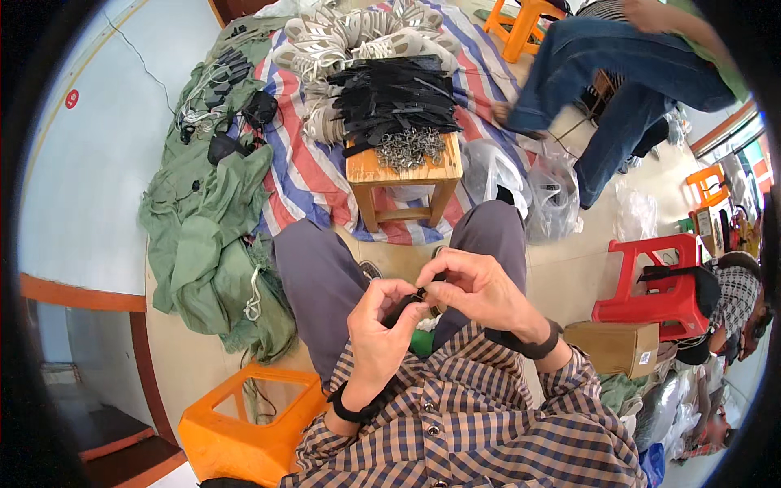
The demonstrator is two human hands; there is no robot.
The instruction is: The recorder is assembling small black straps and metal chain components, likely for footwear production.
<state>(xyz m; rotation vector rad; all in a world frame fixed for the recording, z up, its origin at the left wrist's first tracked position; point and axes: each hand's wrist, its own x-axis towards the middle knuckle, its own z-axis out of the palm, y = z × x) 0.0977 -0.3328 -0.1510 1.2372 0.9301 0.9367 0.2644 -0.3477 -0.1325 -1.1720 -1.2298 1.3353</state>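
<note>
Above my lap, my left hand (378, 333) and my right hand (478, 286) meet with fingertips pinched on a short black strap (421, 294). Fingers cover most of the strap, so any small fitting on it cannot be made out. Past my knees stands a wooden stool (407, 172). Heaped across its top are many flat black straps (394, 98). A pile of small shiny metal pieces (411, 149) lies at the stool's near edge.
Bundled pale straps (370, 37) lie on a striped sheet (305, 175). Green cloth (203, 236) spreads at left. An orange stool (244, 427) is by my left side; a red stool (655, 285) and cardboard box (614, 348) are at right. Another person (602, 73) sits at far right.
</note>
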